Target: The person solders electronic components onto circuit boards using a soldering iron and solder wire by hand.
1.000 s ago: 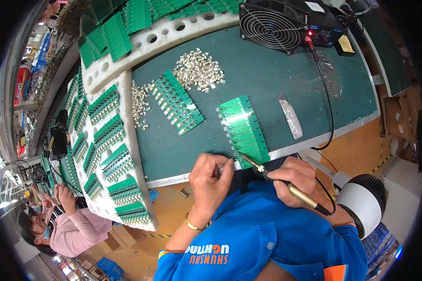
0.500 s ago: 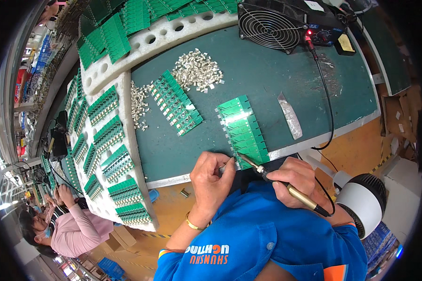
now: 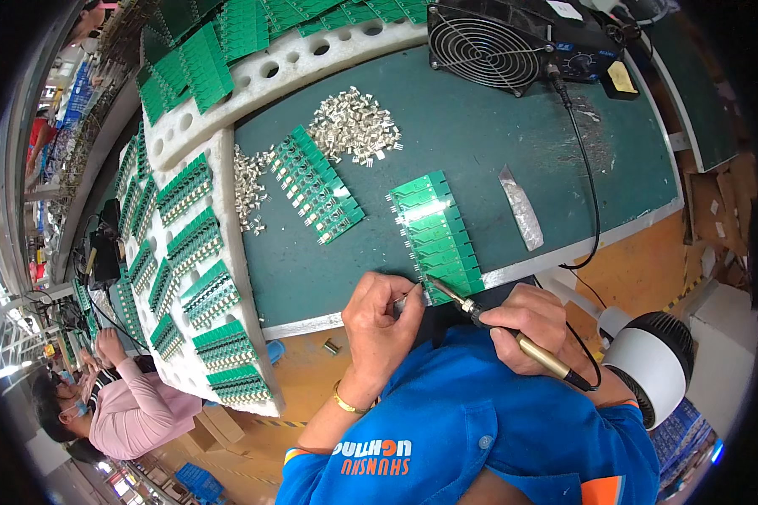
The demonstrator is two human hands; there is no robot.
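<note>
My right hand [image 3: 526, 326] is closed around the handle of a soldering iron [image 3: 546, 354]. Its tip rests at the near end of a green circuit board panel [image 3: 436, 231], by the row of pins on the panel's left edge. My left hand [image 3: 382, 324] pinches what looks like thin solder wire [image 3: 406, 295] between thumb and forefinger, close to that same corner; most of the wire is hidden by the fingers. Farther left on the table lies a second green panel [image 3: 318, 187], fitted with white connectors.
Loose white connectors [image 3: 355, 126] are heaped behind the panels. White foam trays [image 3: 242, 278] along the left and back hold many green boards. A black fan unit [image 3: 488, 49] and corded soldering station [image 3: 583, 61] stand back right, with a clear plastic tube [image 3: 522, 210] nearer. A co-worker [image 3: 135, 408] sits left.
The red light at the soldering station's cord socket has gone out. Both hands and the iron stay almost still. The co-worker's head has shifted slightly.
</note>
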